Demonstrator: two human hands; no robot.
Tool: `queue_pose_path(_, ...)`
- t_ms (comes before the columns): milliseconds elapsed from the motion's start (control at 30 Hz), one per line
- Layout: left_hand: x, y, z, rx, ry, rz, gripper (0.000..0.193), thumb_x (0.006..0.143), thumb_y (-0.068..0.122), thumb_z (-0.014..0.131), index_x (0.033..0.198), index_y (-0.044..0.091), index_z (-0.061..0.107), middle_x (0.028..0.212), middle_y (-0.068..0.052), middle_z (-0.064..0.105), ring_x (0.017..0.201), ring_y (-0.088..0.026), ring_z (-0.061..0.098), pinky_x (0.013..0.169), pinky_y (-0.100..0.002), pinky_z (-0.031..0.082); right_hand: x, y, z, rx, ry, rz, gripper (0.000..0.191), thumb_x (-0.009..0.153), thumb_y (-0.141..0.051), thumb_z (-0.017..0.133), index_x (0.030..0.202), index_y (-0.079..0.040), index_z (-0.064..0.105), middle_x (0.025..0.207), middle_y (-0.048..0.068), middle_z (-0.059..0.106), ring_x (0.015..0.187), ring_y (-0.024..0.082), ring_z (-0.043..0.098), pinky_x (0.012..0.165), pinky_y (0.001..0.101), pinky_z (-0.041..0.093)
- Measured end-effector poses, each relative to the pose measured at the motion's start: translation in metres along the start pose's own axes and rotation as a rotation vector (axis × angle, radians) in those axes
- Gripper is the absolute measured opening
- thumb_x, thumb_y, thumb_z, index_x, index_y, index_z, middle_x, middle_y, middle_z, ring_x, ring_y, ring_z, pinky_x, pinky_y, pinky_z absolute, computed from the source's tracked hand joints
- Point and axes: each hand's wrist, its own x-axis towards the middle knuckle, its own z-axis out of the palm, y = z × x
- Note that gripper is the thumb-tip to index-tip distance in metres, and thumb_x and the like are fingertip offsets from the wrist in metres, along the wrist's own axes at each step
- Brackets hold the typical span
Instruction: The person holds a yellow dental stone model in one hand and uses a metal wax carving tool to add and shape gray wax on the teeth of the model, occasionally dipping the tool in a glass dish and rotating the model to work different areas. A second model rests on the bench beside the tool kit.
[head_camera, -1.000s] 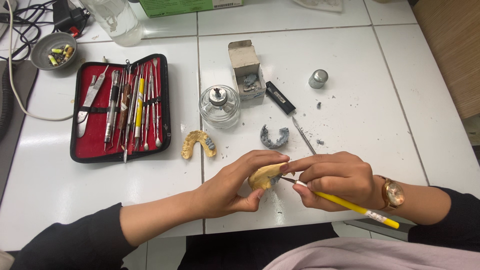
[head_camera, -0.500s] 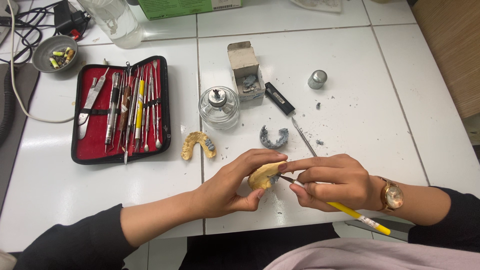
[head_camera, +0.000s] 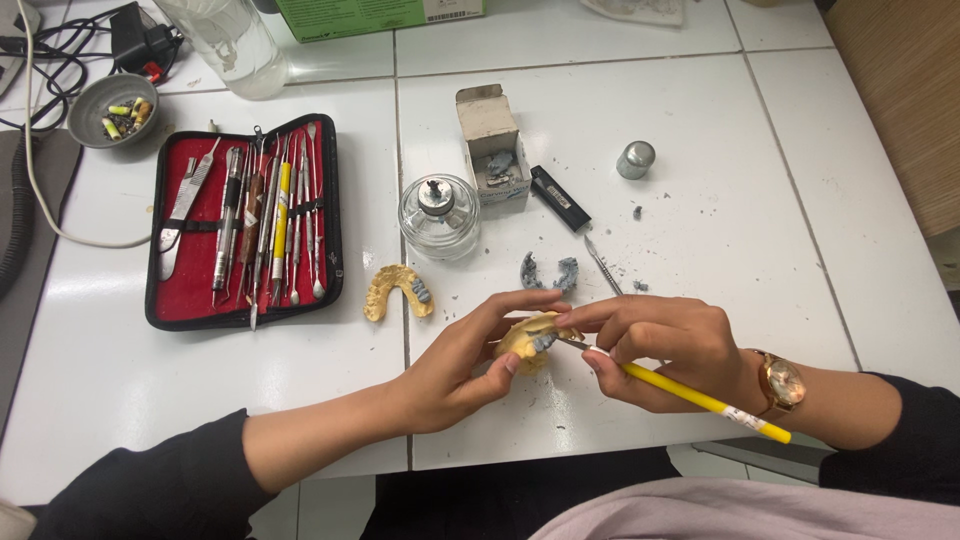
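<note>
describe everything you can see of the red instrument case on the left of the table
The instrument case lies open and flat on the white tiled table, left of the glass burner. It is a black-edged rectangle lined in red. A dark strap across the middle holds a row of slim metal hand tools, one with a yellow handle, lying side by side lengthwise. Neither hand touches it.

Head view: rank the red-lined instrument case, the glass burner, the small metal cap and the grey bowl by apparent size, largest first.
1. Red-lined instrument case
2. Glass burner
3. Grey bowl, looks close to the burner, so that order is unsure
4. Small metal cap
</note>
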Motion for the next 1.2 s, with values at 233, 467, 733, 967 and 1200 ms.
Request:
queue_pose_path(233, 0.005, -0.001, -0.003, -0.165, 0.031, -0.081, 0.053, 0.111, 0.03, 0.032, 0.159, 0.008, 0.025, 0.151, -0.02, 0.048, 0.142, -0.031, 0.054, 0.117, -0.049, 0.049, -0.002, 0.002, 0.006, -0.059, 0.017, 0.005, 0.028, 0.083, -0.001, 0.076, 0.071, -0.01, 0.053, 0.072, 0.004, 0.069, 0.106, 0.028, 0.077, 0.064, 0.0235, 0.066)
queue_pose_path(467, 0.01, 0.006, -0.004, -0.579, -0.01, -0.363, 0.057, 0.107, 0.037, 0.024, 0.158, 0.012, 0.023, 0.147, -0.02, 0.049, 0.13, -0.032, 0.06, 0.105, -0.048, 0.056, 0.0, -0.003, 0.004, 0.042, 0.066, 0.042, 0.024, 0.087, -0.003, 0.075, 0.077, -0.009, 0.053, 0.079, 0.004, 0.07, 0.109, 0.027, 0.076, 0.069, 0.0248, 0.068)
queue_pose_path(733, 0.009, 0.003, -0.001, -0.685, -0.041, -0.374, 0.077, 0.097, 0.023, 0.062, 0.162, 0.01, 0.025, 0.143, -0.018, 0.05, 0.127, -0.025, 0.059, 0.105, -0.041, 0.053, 0.011, -0.004, 0.001, -0.202, -0.044, -0.193, 0.033, 0.081, -0.006, 0.08, 0.065, -0.01, 0.052, 0.074, 0.003, 0.069, 0.09, 0.023, 0.076, 0.054, 0.0287, 0.059)
queue_pose_path(967, 0.011, 0.006, 0.003, -0.492, -0.061, -0.327, 0.103, 0.078, 0.006, 0.083, 0.162, 0.009, 0.023, 0.147, -0.015, 0.047, 0.128, -0.02, 0.058, 0.109, -0.035, 0.054, 0.011, -0.002, 0.005, -0.154, -0.039, -0.138, 0.034, 0.083, 0.0, 0.077, 0.065, -0.007, 0.049, 0.072, 0.005, 0.066, 0.086, 0.022, 0.076, 0.057, 0.0287, 0.061)
queue_pose_path(1200, 0.012, 0.008, 0.002, -0.412, -0.018, -0.423, 0.098, 0.08, 0.016, 0.082, 0.161, 0.009, 0.027, 0.14, -0.019, 0.054, 0.114, -0.02, 0.068, 0.101, -0.033, 0.057, 0.011, 0.001, 0.009, -0.131, -0.003, -0.1, 0.032, 0.083, 0.003, 0.075, 0.065, -0.006, 0.05, 0.07, 0.005, 0.066, 0.087, 0.022, 0.075, 0.068, 0.0292, 0.064)
